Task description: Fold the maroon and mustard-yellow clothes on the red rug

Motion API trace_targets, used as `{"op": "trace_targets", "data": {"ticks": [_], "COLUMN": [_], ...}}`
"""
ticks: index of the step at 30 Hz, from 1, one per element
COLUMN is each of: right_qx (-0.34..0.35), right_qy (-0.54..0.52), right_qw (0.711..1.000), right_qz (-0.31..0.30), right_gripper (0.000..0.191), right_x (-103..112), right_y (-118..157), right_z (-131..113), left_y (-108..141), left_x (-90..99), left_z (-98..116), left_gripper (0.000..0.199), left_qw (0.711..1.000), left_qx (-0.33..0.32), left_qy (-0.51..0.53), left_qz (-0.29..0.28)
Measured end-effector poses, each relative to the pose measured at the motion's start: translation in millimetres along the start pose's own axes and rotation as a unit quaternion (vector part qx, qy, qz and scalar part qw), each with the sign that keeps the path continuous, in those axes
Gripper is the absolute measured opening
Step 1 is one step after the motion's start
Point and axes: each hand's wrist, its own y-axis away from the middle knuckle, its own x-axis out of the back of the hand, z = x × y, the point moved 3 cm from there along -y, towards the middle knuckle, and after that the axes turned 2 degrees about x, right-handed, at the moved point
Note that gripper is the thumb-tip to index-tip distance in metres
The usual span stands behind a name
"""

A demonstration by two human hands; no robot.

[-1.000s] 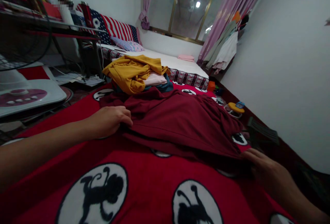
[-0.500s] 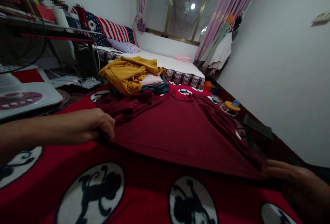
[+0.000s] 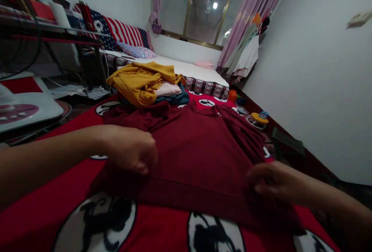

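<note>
A dark red long-sleeved top [image 3: 200, 155] lies spread on a red blanket [image 3: 162, 225] with round monkey prints, its hem towards me. My left hand [image 3: 132, 149] is over the left part of the top, fingers curled closed and no cloth visibly lifted in them. Over the right part is my right hand [image 3: 270, 178], its fingers bent, with thumb and fingertips slightly apart. Both hands are a little blurred, and whether the fingertips touch the fabric is hard to see. The hem's corners lie outside and nearer than the hands.
Beyond the top sits a pile of clothes, a mustard garment [image 3: 139, 81] uppermost. A bed [image 3: 174, 61] with a white cover stands under the window. On the left are a cluttered desk [image 3: 72, 37] and a white fan base [image 3: 31, 108]; on the right, a yellow stool [image 3: 259, 118].
The top's stretched hem has come down flat onto the blanket, nearer to me. Both hands have let go of its corners and moved inward over the cloth.
</note>
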Motion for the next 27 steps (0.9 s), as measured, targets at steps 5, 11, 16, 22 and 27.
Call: {"op": "trace_targets", "data": {"ticks": [5, 11, 16, 22, 27], "right_qx": [0.005, -0.113, -0.249, -0.287, -0.2], "right_qy": [-0.073, 0.004, 0.157, 0.195, 0.121], "right_qw": [0.989, 0.988, 0.954, 0.936, 0.971], "right_qz": [0.131, 0.105, 0.06, 0.06, 0.052], "right_gripper": [0.039, 0.06, 0.053, 0.047, 0.06], "right_x": [-18, -58, -41, -36, -70], "right_y": [-136, -176, -165, -214, -240], "right_z": [-19, 61, 116, 71, 49], "left_y": [-98, -155, -169, -171, -169], "left_x": [-56.5, -84.1, -81.5, -80.7, -79.4], "left_z": [16, -75, -120, -121, -123], "left_gripper": [0.051, 0.064, 0.062, 0.059, 0.053], "left_qw": [0.995, 0.993, 0.981, 0.977, 0.981], "left_qx": [-0.064, 0.109, 0.183, 0.198, 0.173], "left_qy": [0.055, -0.027, -0.064, -0.075, -0.06], "left_qz": [-0.046, -0.034, -0.017, 0.031, 0.059]}}
